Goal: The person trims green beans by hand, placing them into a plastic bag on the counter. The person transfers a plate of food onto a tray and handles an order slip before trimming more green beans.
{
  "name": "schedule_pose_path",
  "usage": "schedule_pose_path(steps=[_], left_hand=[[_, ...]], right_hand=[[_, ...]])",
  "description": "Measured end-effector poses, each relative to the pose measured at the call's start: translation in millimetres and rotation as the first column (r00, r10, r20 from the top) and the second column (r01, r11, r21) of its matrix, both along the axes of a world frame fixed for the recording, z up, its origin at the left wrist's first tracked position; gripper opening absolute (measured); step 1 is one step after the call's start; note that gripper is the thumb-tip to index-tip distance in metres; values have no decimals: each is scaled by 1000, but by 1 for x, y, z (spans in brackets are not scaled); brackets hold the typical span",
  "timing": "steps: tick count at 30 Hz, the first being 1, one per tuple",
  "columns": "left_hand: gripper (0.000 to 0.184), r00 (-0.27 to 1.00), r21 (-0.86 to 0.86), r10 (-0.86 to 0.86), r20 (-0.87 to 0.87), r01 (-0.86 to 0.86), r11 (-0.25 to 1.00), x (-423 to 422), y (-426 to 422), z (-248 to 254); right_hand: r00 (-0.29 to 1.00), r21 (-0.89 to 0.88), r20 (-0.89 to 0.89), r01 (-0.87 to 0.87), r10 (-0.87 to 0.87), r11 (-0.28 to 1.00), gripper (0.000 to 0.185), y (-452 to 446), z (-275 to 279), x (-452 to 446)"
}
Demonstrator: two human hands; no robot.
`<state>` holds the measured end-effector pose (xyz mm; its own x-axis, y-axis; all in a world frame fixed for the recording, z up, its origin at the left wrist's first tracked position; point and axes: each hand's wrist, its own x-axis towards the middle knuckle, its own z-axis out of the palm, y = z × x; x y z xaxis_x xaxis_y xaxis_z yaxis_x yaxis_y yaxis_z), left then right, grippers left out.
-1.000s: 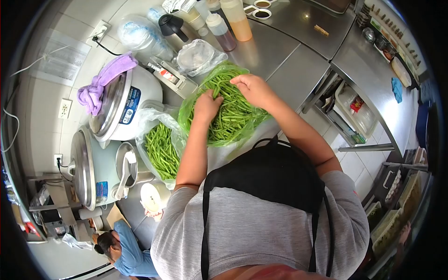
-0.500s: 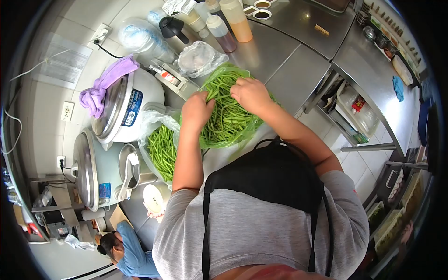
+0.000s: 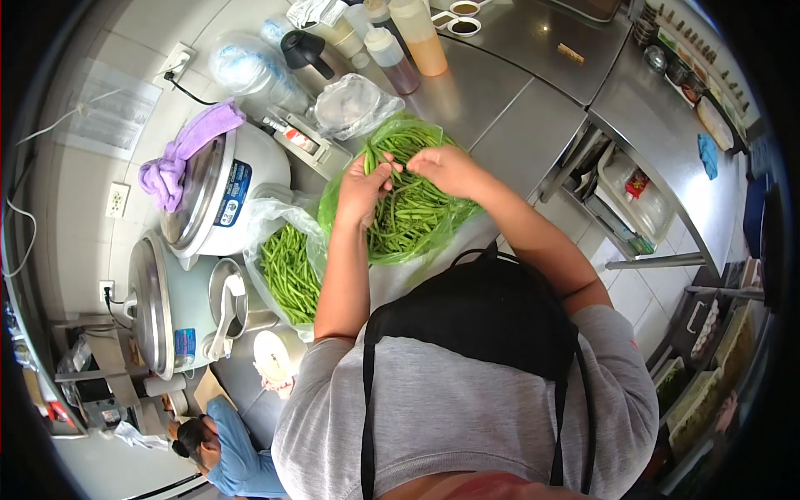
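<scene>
A green plastic bag (image 3: 469, 218), spread wide, holds a large heap of green beans (image 3: 410, 218). Over the heap's left side, my left hand (image 3: 364, 190) is closed on a few green beans, their ends sticking up past the thumb. My right hand (image 3: 450, 171) is just to the right, thumb and fingers pinched together close to the left fingertips. Whatever lies in that pinch is too small to make out. Left of my left forearm, a clear plastic bag (image 3: 265, 215) contains more green beans (image 3: 290, 271).
Two large rice cookers (image 3: 271, 158) (image 3: 193, 304) line the left wall, a purple cloth (image 3: 179, 162) over one. Squeeze bottles (image 3: 392, 62) and a knotted clear bag (image 3: 357, 107) stand behind the beans. At lower left is another person (image 3: 237, 454).
Both hands have come closer together above the heap. My left hand has turned and lifted a few green beans, while my right fingers have pulled out of the pile into a pinch.
</scene>
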<state>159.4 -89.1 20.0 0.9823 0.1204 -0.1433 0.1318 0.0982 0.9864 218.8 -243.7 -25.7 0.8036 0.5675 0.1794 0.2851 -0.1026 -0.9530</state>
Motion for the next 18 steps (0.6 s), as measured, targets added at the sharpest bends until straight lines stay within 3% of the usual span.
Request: schedule_pose_path(steps=[4, 7, 8, 9, 11, 12, 14, 15, 18], left_hand=[[9, 996, -18, 68, 53, -67, 998, 1, -6, 4], [9, 998, -74, 30, 48, -27, 997, -1, 0, 5], [10, 999, -242, 10, 39, -1, 970, -2, 2, 6], [10, 999, -404, -10, 34, 23, 915, -2, 4, 6], [9, 997, -731, -53, 64, 83, 678, -1, 18, 3], [6, 997, -753, 1, 77, 58, 656, 1, 28, 2], [6, 986, -635, 151, 74, -70, 770, 5, 45, 3], [8, 976, -520, 208, 62, -147, 842, 6, 53, 1], [17, 942, -217, 334, -34, -333, 918, 13, 67, -9]], right_hand=[[928, 205, -325, -116, 179, 972, 21, 15, -2, -14], [991, 215, -132, -10, 39, 977, 20, 15, 5, -17], [997, 201, -77, 17, -2, 979, 20, 15, 8, -16], [994, 296, -106, 28, 4, 955, 20, 15, 13, -17], [986, 478, -164, 59, 23, 876, 22, 12, 26, -21], [984, 475, -178, 64, 24, 878, 21, 9, 29, -19], [979, 468, -203, 70, 30, 881, 21, 4, 32, -10], [983, 369, -163, 140, -84, 919, 27, 4, 29, -8], [976, -100, 176, 145, -126, 984, 31, -6, 28, -7]])
